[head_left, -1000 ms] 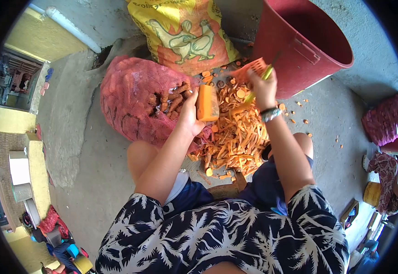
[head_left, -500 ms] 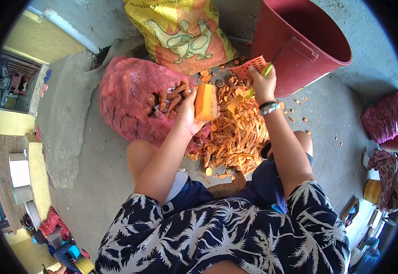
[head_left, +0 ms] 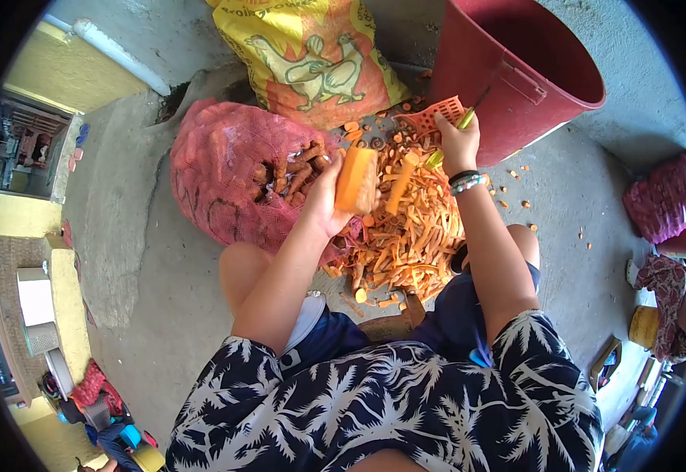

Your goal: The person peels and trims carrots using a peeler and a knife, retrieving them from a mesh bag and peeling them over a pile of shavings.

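Note:
My left hand [head_left: 327, 198] is closed around a thick orange carrot [head_left: 355, 181], with patches of brown skin along its right side. In my right hand [head_left: 459, 145] is a peeler with a yellow-green handle [head_left: 466, 119], its lower end pointing down toward the carrot but apart from it. A long orange strip of peel [head_left: 399, 186] hangs between the peeler's end and the carrot. Below both hands lies a heap of carrot peelings [head_left: 417, 240]. Left of it, a red mesh sack [head_left: 225, 169] lies open, showing unpeeled carrots [head_left: 302, 169].
A tall red bin [head_left: 477, 86] stands at the back right, beside an orange perforated basket [head_left: 431, 116]. Behind the mesh sack is a yellow and orange feed sack [head_left: 311, 67]. Another person [head_left: 665, 303] is at the far right, near a purple-red sack [head_left: 661, 197].
My right hand has moved slightly right and up. The peel strip now shows longer below the peeler, and the carrot has tilted a little in my left hand.

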Motion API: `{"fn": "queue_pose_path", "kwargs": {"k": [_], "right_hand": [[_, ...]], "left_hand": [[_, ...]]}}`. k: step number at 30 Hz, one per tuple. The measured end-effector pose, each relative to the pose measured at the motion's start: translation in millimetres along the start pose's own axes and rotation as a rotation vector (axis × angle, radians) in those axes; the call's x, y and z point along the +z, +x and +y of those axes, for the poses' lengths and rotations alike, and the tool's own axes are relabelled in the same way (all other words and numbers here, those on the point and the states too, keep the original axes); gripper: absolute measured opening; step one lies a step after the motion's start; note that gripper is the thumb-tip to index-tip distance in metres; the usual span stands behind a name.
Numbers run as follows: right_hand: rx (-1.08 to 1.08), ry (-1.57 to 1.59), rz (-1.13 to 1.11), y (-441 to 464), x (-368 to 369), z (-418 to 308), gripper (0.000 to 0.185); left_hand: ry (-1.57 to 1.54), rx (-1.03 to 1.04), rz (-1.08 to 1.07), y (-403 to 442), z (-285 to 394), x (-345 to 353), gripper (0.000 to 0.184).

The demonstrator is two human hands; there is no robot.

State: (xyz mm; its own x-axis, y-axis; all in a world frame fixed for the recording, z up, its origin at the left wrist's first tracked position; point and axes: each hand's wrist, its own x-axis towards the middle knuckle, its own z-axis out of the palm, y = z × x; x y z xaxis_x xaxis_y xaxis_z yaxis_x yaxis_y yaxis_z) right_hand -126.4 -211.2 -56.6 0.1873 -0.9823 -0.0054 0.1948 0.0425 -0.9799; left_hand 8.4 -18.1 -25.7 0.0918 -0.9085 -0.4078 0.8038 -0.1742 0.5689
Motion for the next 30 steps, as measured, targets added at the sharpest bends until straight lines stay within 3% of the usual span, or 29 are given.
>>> {"fn": "queue_pose_path", "kwargs": {"k": [3,5,6,9,10,15,23,25,26,27,29,30], "right_hand": [[0.046,-0.037,-0.067,-62,28,-36,0.024],[0.018,-0.033,-0.156,-98,36,-40,0.031],[-0.135,-0.069,-0.169,-102,38,-30,0.036],[-0.153,-0.308,-0.237,-86,30,-28,0.033],[-0.113,-0.211,-0.355,-79,31,-32,0.03],[0.17,-0.039,-0.47,-68,44,-44,0.025],[0.186,0.033,-0.413,-70,41,-41,0.027],[0.097,-0.04,-0.42,-53,38,-30,0.027],[0.01,-0.111,-0.424,-44,35,-25,0.027],[0.052,-0.005,-0.341,-38,30,-43,0.023],[-0.29,-0.232,-0.06,12,5,-2,0.016],[-0.171,-0.058,-0.01,8,3,-10,0.015]], "left_hand": [[-0.118,0.188,0.195,21,-4,-13,0.042],[-0.173,0.147,0.083,26,-6,-22,0.04],[-0.166,0.135,0.14,28,-8,-17,0.038],[-0.073,0.159,0.265,25,-11,-5,0.037],[-0.039,0.138,0.256,24,-10,-4,0.038],[0.058,0.139,0.255,17,3,0,0.039],[-0.064,0.218,0.25,24,-8,-8,0.041],[0.043,0.105,0.252,23,-9,-9,0.04],[0.052,0.043,0.116,24,-6,-18,0.041],[0.054,0.045,0.116,19,-7,-15,0.041],[0.079,0.048,0.117,2,-9,-4,0.043],[0.044,0.017,0.024,-2,-7,-3,0.042]]}}
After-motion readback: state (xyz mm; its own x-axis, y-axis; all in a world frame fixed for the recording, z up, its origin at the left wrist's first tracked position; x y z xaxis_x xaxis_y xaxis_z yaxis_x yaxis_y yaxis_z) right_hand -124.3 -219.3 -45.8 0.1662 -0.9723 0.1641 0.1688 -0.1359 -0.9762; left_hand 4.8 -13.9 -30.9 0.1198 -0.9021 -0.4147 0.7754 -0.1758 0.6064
